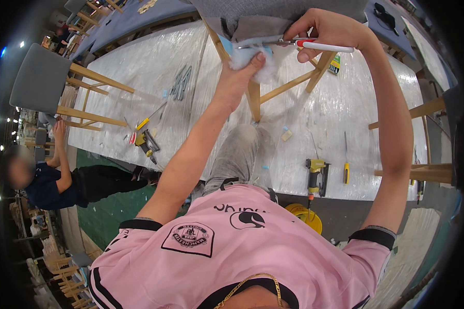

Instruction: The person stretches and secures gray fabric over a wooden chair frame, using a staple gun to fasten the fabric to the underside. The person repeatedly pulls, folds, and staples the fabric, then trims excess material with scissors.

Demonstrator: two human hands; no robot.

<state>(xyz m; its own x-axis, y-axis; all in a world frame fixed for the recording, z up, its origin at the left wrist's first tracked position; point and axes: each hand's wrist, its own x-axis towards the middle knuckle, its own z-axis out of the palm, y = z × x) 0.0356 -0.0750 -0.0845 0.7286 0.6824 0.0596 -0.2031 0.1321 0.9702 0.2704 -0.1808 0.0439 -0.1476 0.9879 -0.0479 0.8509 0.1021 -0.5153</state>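
At the top centre, a grey upholstered chair with wooden legs has a loose flap of dark cloth along its lower edge. My left hand is closed on white fluffy stuffing just under this flap, thumb on top. From the right, my right hand grips a slim tool with red and white handles. Its narrow metal end points left, over the stuffing and close to my left thumb. Whether it is scissors or pliers I cannot make out. Some light blue material shows beside the stuffing.
A plastic-covered table carries a staple gun, a yellow-handled screwdriver, another staple gun and several metal rods. Another grey chair lies at the left, near a person. Wooden legs jut in from the right.
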